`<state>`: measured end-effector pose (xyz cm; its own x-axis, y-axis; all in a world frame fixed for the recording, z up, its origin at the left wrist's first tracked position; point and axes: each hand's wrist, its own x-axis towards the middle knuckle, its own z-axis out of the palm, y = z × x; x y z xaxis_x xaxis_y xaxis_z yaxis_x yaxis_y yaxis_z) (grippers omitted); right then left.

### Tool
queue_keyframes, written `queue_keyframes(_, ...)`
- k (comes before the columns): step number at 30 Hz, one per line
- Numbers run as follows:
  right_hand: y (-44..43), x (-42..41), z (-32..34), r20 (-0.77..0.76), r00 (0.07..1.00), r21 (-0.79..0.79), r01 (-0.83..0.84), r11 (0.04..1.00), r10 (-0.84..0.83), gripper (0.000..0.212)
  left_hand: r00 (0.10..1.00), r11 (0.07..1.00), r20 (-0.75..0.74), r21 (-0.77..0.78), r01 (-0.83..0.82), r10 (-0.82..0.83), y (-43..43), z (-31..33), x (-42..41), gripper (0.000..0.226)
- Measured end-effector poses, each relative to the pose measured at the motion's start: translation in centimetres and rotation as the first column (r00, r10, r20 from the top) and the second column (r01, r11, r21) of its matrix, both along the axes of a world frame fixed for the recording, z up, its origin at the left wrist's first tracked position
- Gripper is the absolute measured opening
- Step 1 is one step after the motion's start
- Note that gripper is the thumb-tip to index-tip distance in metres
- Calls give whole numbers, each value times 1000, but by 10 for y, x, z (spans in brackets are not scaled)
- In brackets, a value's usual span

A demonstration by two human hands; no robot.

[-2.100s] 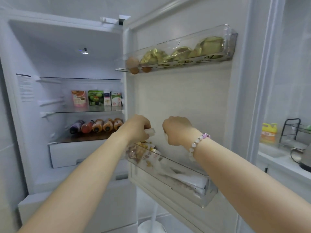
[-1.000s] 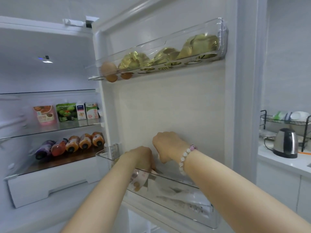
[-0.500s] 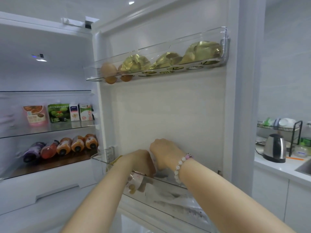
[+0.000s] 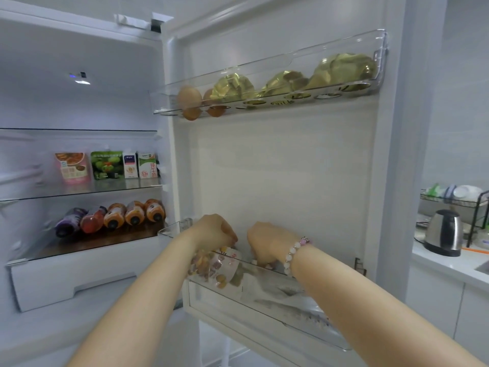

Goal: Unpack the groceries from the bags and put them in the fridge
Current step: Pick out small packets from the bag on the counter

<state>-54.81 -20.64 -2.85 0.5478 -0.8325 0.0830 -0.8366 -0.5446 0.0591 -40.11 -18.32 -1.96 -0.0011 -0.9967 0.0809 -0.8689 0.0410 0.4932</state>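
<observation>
Left hand [image 4: 214,231] pinches crinkly printed pouch [image 4: 215,266] in clear plastic door bin [image 4: 264,303]; right hand [image 4: 267,243] curled inside, grip unclear.

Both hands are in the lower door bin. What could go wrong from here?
1. The printed pouch leans against the lower door bin's front wall under the left hand; it may slump once released.
2. The right hand reaches deep; the bracelet could snag the rim.
3. Jolting the door might rattle the eggs above.
</observation>
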Motion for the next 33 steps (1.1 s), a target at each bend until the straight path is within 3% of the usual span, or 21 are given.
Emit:
queue_keyframes(4,-1,-3,1,-1,999,50,41,998,-41,18,1000,1000,6,13,9,-9,4,-3,-3,22)
queue_keyframes(7,1,-8,5,-36,996,119,91,989,-87,30,1000,1000,20,19,10,-11,8,-6,-6,23)
queue_keyframes(11,4,-11,9,-69,993,146,101,984,-92,13,1000,1000,13,-10,5,-5,13,-6,-8,23)
queue_keyframes(14,3,-10,15,-19,996,133,84,988,-82,16,1000,999,7,-44,18,-18,17,-4,-10,23)
queue_keyframes(17,6,-10,25,-69,992,131,110,985,-102,33,999,997,19,-68,30,-29,23,-1,-12,23)
queue_keyframes(21,18,-20,32,-92,993,-82,72,994,-79,31,997,994,68,-107,32,-25,32,4,-18,26)
queue_keyframes(26,44,-45,41,-79,990,-326,82,942,-114,37,983,955,184,-295,28,27,43,13,-42,33)
queue_keyframes(31,80,-72,50,1,989,-614,118,780,-148,33,976,828,197,-560,39,87,53,22,-82,44)
queue_keyframes(33,90,-83,51,50,991,-772,118,625,-126,32,983,771,171,-634,52,73,59,22,-98,46)
